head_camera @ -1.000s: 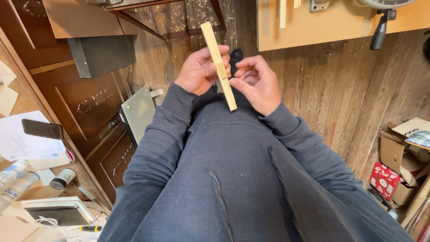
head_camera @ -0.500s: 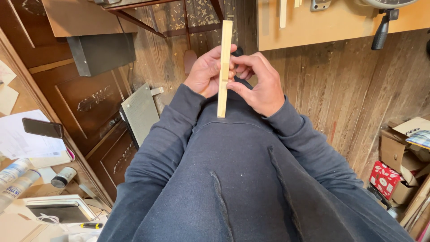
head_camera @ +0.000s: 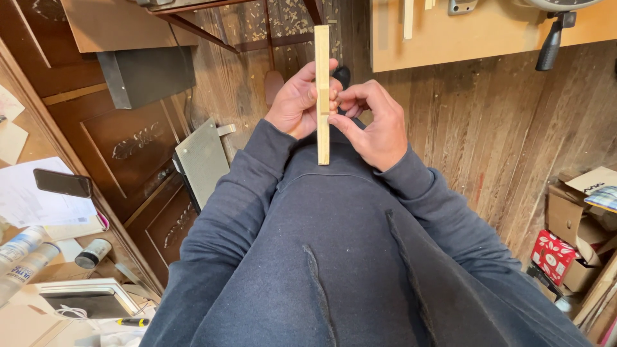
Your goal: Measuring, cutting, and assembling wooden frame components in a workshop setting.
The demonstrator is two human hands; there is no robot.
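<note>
Head view, looking down the person's dark sweatshirt to the plank floor. Both hands are raised in front of the chest and meet on a thin wooden strip, pale and square-edged, which stands nearly upright; its upper end rises clear above the fingers and its lower end hangs just over the sweatshirt. The left hand wraps the strip from the left side, fingers curled behind it and thumb lying along its face. The right hand closes on the same middle section from the right, thumb and forefinger pinching the edge. The two hands touch each other around the strip, so both are clamped on it. A small dark object shows behind the fingers, too hidden to identify.

Step in hand, as a judgement: the strip is being held up and examined or adjusted at its middle, with the fingertips working at one spot on the edge. Any next move calls for a steady grip by one hand while the other shifts, since the long free end above would swing easily.

Surroundings: a grey metal plate leans at the left near dark panelled doors; a phone lies on papers on the bench at lower left; cardboard boxes stand at the right.
</note>
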